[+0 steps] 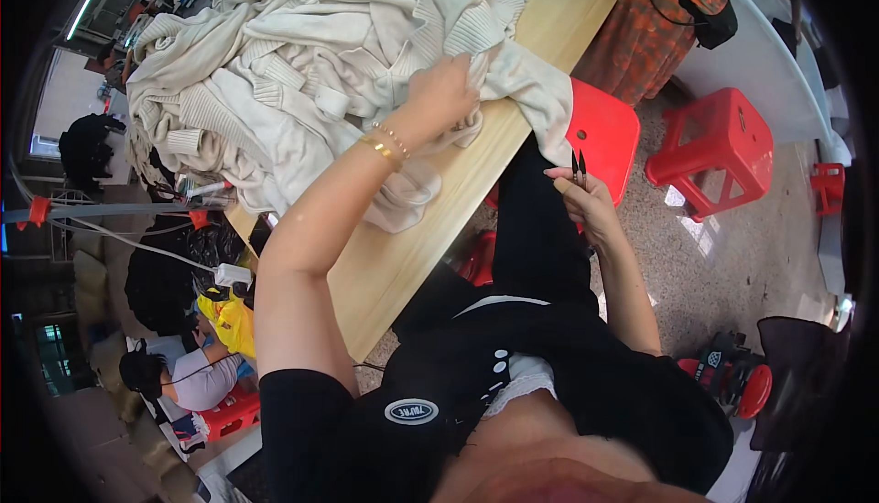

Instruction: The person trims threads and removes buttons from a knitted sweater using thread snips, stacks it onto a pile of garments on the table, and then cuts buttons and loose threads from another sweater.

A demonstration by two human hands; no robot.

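A large heap of cream knit sweaters (293, 73) with ribbed cuffs and hems covers much of the wooden table (458, 196). My left hand (444, 96) reaches across to the heap's right side, its fingers closed on the cloth of one cream sweater (531, 82). Part of that sweater drapes over the table edge and hangs down toward my lap. My right hand (591, 205) is by my dark-trousered leg, closed around small dark thread snips (579, 166) whose pointed blades face up. The tips are close beside the hanging cloth.
A red stool (604, 137) stands against the table edge, another red stool (723, 151) farther right on the speckled floor. Beyond the table is a person in an orange patterned garment (659, 27). Cables and a white socket block (233, 274) hang left, near another seated person (201, 375).
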